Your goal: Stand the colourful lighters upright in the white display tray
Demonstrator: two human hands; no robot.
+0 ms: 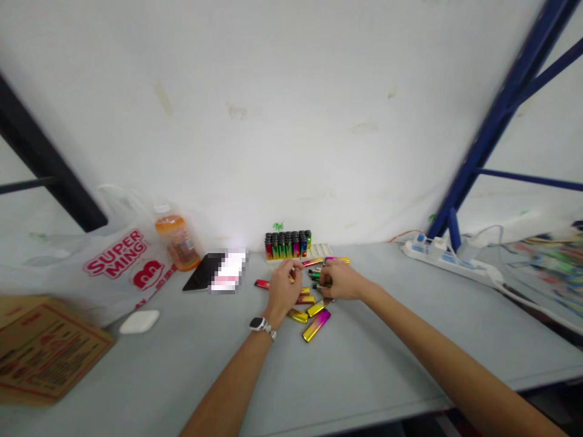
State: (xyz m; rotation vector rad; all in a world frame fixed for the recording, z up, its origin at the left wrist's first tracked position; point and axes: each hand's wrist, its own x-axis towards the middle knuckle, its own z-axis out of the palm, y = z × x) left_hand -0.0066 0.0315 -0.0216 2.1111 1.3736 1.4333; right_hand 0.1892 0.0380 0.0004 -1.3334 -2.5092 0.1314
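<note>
Several shiny coloured lighters (316,325) lie loose on the grey table (373,364) between my hands. My left hand (283,292), with a watch on its wrist, is curled and pinches a red lighter (311,263) at its tip. My right hand (340,280) is closed over the lighters at the right of the pile; what it grips is hidden. Just behind them stands a white tray (320,250) with a row of upright lighters (288,244) in its left half.
A phone (217,272) lies left of the tray, beside an orange bottle (177,241) and a white plastic bag (119,262). A cardboard box (42,347) and a small white case (139,321) sit at the left. A power strip (449,258) with cables runs at the right, below blue shelf struts.
</note>
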